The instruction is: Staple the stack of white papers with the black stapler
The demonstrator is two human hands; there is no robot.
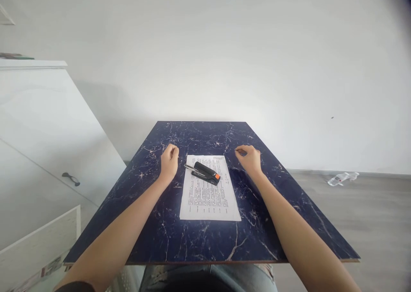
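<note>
Printed sheets of paper (208, 206) lie on a dark blue, marble-patterned table (205, 240). A black stapler (207, 173) with an orange end piece rests on the upper half of the paper, its jaw pointing left and apart from the base. My left hand (169, 161) is loosely closed on the table, left of the paper and clear of it. On the other side, my right hand (251, 158) sits with thumb and fingertips together in a loop, and nothing shows in them. Neither hand touches the stapler.
A white cabinet (48, 112) with a dark handle (71, 179) stands at the left. The pale wall (224, 56) rises behind the table. A crumpled clear plastic item (341, 179) lies on the grey floor (369, 223) at the right.
</note>
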